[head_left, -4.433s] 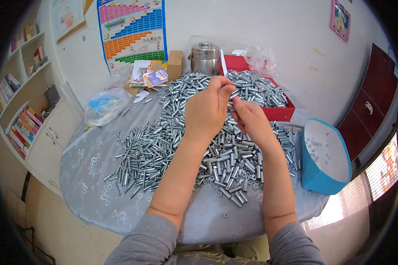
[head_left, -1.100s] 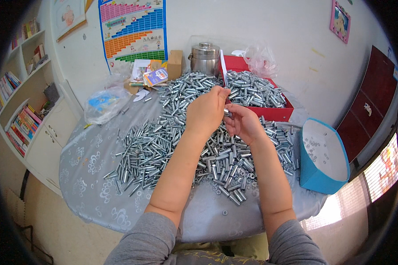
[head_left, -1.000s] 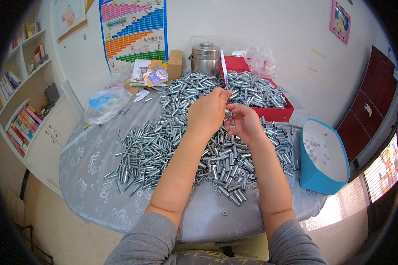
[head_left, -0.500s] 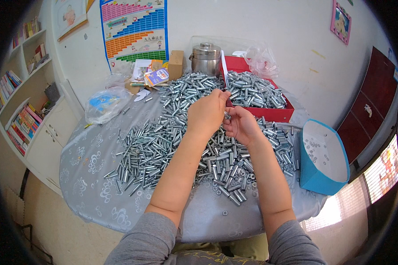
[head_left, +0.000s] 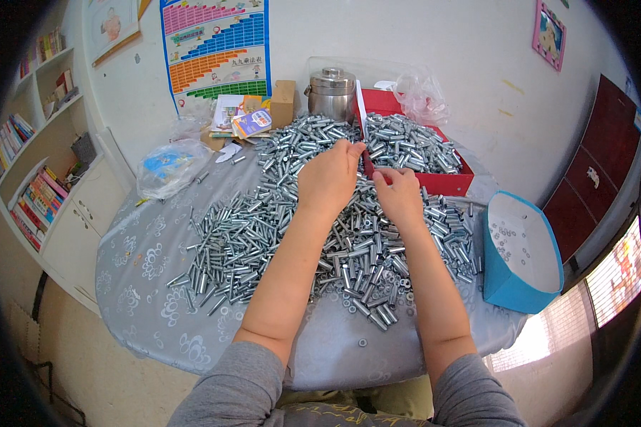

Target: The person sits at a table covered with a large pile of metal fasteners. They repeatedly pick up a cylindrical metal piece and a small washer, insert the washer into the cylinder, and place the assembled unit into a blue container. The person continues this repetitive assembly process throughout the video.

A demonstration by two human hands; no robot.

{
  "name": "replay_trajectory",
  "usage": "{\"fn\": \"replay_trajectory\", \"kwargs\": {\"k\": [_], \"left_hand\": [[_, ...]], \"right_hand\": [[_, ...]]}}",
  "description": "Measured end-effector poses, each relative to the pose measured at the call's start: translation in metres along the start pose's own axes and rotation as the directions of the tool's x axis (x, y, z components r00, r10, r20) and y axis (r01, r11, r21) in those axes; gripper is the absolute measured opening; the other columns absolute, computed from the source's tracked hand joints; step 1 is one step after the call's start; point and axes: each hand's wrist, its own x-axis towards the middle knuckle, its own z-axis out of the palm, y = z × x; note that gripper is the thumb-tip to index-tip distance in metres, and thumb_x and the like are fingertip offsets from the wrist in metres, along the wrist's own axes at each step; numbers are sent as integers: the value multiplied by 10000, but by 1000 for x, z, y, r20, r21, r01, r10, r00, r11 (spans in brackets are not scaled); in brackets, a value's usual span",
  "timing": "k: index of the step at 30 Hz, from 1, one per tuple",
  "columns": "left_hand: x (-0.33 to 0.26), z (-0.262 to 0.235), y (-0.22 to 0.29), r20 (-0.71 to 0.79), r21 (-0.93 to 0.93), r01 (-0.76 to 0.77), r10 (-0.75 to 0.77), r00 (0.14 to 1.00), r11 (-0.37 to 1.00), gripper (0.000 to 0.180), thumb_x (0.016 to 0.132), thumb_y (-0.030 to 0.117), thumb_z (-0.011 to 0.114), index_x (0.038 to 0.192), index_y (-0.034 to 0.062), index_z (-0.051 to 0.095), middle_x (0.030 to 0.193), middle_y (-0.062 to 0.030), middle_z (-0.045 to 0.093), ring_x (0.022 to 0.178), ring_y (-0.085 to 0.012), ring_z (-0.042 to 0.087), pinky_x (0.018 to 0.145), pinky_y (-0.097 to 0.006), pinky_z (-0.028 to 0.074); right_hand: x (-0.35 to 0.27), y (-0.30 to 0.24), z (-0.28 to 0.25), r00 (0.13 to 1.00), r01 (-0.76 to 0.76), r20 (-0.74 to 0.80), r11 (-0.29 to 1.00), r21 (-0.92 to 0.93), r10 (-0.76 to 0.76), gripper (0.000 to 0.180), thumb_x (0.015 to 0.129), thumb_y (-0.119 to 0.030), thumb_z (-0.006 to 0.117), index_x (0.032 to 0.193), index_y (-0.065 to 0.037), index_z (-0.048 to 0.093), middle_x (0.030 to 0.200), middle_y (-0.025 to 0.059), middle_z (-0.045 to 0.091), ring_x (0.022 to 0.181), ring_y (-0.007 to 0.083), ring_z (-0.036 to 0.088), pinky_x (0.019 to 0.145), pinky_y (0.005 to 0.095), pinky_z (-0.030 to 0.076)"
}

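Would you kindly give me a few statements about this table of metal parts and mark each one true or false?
1. Both hands, the left hand and the right hand, are raised over the pile of silvery metal sleeves. True.
2. The red tray is empty. False: it is filled with metal sleeves.
3. A blue box stands at the table's right edge. True.
4. The steel pot lies tipped over on the floor. False: it stands upright on the table by the wall.
5. The table has a patterned grey cloth. True.
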Motion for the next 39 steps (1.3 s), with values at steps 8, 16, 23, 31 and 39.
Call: {"fn": "replay_trajectory", "kwargs": {"k": [8, 16, 23, 31, 39], "left_hand": [[-3, 1, 3, 8, -174, -34, 36, 999, 984, 377, 919, 401, 374, 970, 100, 594, 808, -116, 645, 772, -315, 612, 648, -414, 460], [-2, 16, -9, -38, -133, -72, 67, 997, 988, 393, 902, 412, 406, 834, 60, 566, 708, -134, 628, 691, -322, 612, 597, -420, 454], [8, 13, -20, -109, 30, 1, 2, 994, 1000, 372, 897, 410, 410, 907, 77, 578, 788, -142, 638, 765, -315, 617, 643, -429, 461], [13, -2, -44, -69, 120, 216, -209, 975, 969, 641, 876, 580, 309, 903, 2, 587, 856, -206, 623, 812, -356, 608, 708, -440, 464], [10, -31, -27, -448, -736, -202, -240, 861, 647, 695, 899, 595, 172, 877, 8, 545, 681, -40, 482, 532, -147, 469, 510, -270, 407]], "right_hand": [[4, -23, -17, 896, -213, 415, 667, 714, -158, 279, 883, -254, 529, 924, 4, 626, 803, 20, 604, 682, 70, 528, 553, 217, 422], [9, -14, -29, 904, 27, 350, 850, 525, -245, 228, 829, -193, 591, 893, 22, 633, 790, 111, 617, 727, 193, 570, 657, 310, 445], [15, 5, -42, 953, 147, 222, 955, 259, -207, 204, 815, -207, 587, 899, -31, 648, 841, 134, 627, 776, 263, 594, 682, 335, 457], [17, 23, -47, 974, 48, 216, 996, 79, -64, 225, 778, -234, 616, 910, -55, 646, 819, 106, 638, 754, 237, 610, 677, 327, 473], [21, 25, -56, 997, 71, -3, 994, 79, -71, 266, 769, -219, 628, 978, -56, 613, 921, 124, 605, 821, 251, 594, 717, 339, 469]]}}
